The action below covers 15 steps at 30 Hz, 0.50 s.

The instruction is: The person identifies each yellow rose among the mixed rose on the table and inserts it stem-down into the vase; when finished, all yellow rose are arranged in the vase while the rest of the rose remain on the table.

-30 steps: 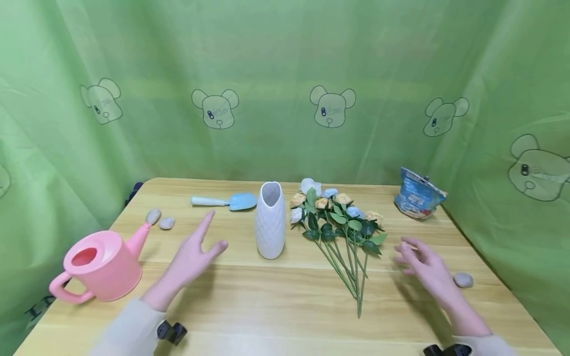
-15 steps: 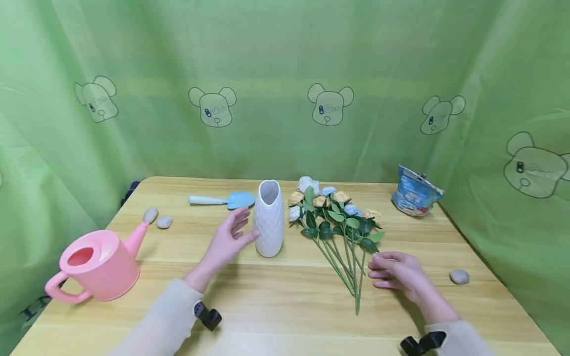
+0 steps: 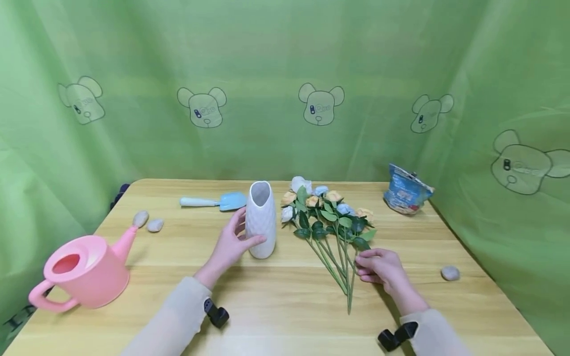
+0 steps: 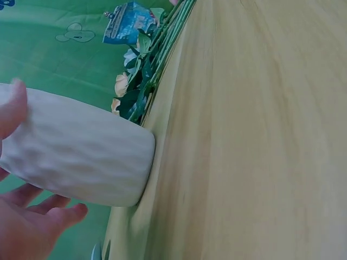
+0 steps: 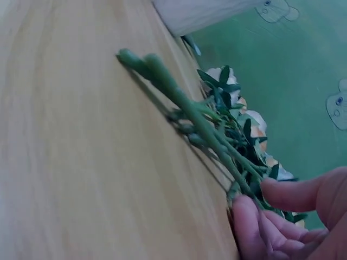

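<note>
A white textured vase (image 3: 263,230) with a heart-shaped mouth stands upright on the table. My left hand (image 3: 230,247) holds it from the left, the thumb (image 4: 12,108) across its near face and the fingers around its far side. To the right of the vase lies a bunch of roses (image 3: 327,207), white, blue and peach, with their green stems (image 5: 198,119) toward me. At the right side of these stems, my right hand (image 3: 383,269) pinches a stem between thumb and forefinger. The other fingers are curled beneath in the right wrist view.
A pink watering can (image 3: 86,272) stands at the left, near two grey stones (image 3: 155,225). Behind lies a blue trowel (image 3: 231,201). A blue bag (image 3: 406,190) stands back right, with another stone (image 3: 450,273) nearer. A green curtain (image 3: 267,138) surrounds the table (image 3: 276,316).
My left hand has moved right from beside the vase and now holds it. My right hand has moved left to the rose stems and taken hold of one. The view has turned slightly right.
</note>
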Available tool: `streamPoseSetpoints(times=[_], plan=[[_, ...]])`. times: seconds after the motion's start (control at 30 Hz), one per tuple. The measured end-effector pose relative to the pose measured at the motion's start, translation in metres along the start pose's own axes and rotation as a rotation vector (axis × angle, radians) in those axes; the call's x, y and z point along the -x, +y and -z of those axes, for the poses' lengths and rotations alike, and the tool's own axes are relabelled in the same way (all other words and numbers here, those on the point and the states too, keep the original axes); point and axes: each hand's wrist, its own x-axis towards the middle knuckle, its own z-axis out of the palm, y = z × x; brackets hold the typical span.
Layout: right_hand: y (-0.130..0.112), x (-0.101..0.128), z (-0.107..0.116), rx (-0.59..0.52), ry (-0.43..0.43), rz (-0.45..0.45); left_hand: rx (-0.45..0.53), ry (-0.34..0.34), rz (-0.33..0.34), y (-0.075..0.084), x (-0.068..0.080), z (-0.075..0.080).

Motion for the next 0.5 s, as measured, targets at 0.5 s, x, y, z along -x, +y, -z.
streamPoseSetpoints(times=[0.5], plan=[[0.002,0.002,0.0,-0.095,0.067,0.019,0.001,0.044,0.038,-0.0045,0.0009,-0.0002]])
